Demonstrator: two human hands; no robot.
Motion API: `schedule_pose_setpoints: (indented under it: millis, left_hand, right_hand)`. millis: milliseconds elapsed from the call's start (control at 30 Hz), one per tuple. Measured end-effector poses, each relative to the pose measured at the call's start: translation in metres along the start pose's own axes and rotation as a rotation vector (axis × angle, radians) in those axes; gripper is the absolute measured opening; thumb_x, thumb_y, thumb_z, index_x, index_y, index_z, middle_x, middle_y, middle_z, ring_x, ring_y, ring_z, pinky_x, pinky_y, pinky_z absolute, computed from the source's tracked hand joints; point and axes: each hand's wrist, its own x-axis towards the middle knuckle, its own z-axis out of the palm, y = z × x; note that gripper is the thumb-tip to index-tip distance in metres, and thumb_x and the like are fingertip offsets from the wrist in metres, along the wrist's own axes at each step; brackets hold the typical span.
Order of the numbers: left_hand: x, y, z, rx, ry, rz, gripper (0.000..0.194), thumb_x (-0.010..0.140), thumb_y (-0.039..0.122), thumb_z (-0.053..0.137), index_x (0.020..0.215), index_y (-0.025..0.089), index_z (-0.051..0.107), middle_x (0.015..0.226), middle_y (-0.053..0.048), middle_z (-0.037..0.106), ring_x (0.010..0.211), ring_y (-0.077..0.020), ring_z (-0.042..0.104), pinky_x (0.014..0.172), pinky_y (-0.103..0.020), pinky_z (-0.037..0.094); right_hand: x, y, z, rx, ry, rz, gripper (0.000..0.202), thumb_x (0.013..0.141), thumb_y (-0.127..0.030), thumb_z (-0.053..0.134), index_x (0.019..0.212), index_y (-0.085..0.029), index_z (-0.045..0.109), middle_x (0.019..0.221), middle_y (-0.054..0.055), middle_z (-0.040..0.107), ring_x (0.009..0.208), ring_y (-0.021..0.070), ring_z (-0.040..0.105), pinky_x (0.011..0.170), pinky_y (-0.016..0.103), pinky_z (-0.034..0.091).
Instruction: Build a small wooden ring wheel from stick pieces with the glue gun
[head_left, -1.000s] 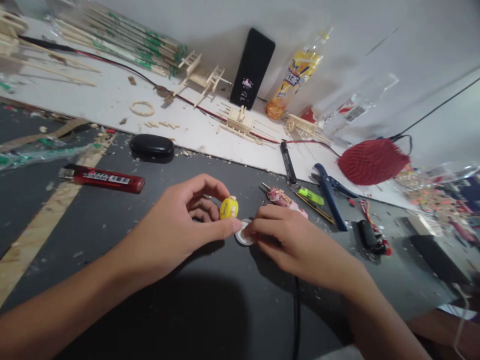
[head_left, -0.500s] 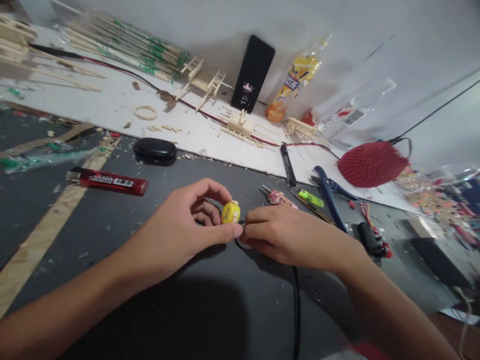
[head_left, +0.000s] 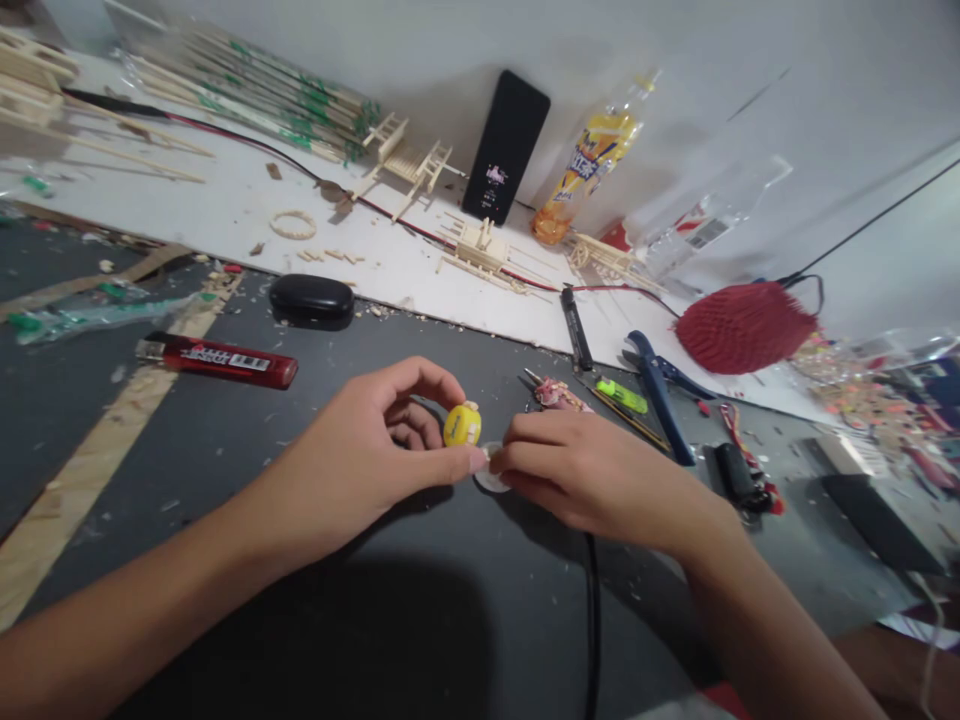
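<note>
Thumb and forefinger of the left hand (head_left: 367, 430) are curving around a yellow piece (head_left: 462, 426) and, as I am seeing it from far away, are holding it between their tips; the other fingers are half curling behind. Small pale bits (head_left: 472, 405) are sitting on its top and side. The right hand (head_left: 581, 465) is bunching its fingers over a white disc (head_left: 493, 483), which is lying just beside on the table (head_left: 225, 440); whether they are pinching something, I cannot tell. I am judging the work to be midway: some bits are already sitting on the piece, yet both hands are attending to it and the disc. How much is left, the view is not showing. Just beyond the right hand, a pink thing (head_left: 559, 395) is lying, then a blue tool (head_left: 664, 405). Farther left, a red lighter (head_left: 225, 362) is lying. At the back, wooden models (head_left: 480, 245) are standing near a phone (head_left: 504, 150).
</note>
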Motion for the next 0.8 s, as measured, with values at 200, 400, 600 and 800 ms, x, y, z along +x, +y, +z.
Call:
schedule_pose_setpoints:
  millis: [200,400,600,800]
  left_hand:
    - [0.002,0.003,0.000,-0.001,-0.004,0.010,0.052,0.061,0.040,0.104,0.096,0.023,0.071,0.072,0.007,0.065,0.066,-0.0131,0.058,0.060,-0.024,0.051]
    - [0.000,0.005,0.002,0.005,0.007,0.012,0.051,0.060,0.042,0.103,0.095,0.023,0.071,0.073,0.006,0.065,0.066,-0.0137,0.058,0.059,-0.025,0.051]
    - [-0.005,0.005,0.003,0.039,0.036,0.049,0.058,0.064,0.050,0.103,0.105,0.025,0.070,0.073,0.004,0.065,0.066,-0.0160,0.061,0.061,-0.028,0.054]
    - [-0.006,0.004,0.007,0.096,0.028,0.111,0.063,0.068,0.053,0.103,0.117,0.025,0.073,0.084,0.000,0.072,0.076,-0.0206,0.071,0.069,-0.032,0.062]
  right_hand:
    - [0.011,0.002,0.004,-0.035,-0.034,-0.050,0.017,0.112,-0.015,0.070,0.101,-0.019,0.082,0.091,0.003,0.076,0.082,0.0203,0.068,0.076,0.034,0.044]
    - [0.005,0.003,0.005,0.034,0.081,-0.042,0.023,0.109,-0.015,0.062,0.092,-0.018,0.076,0.084,0.004,0.072,0.072,0.0184,0.063,0.069,0.032,0.044]
    - [-0.011,0.003,-0.003,0.248,0.330,0.102,0.014,0.097,-0.013,0.067,0.088,-0.023,0.073,0.069,-0.004,0.073,0.055,0.0102,0.059,0.059,0.023,0.042]
    - [-0.014,0.001,-0.001,0.255,0.294,0.123,0.017,0.096,-0.012,0.063,0.086,-0.022,0.072,0.072,-0.003,0.074,0.059,0.0105,0.061,0.063,0.021,0.046]
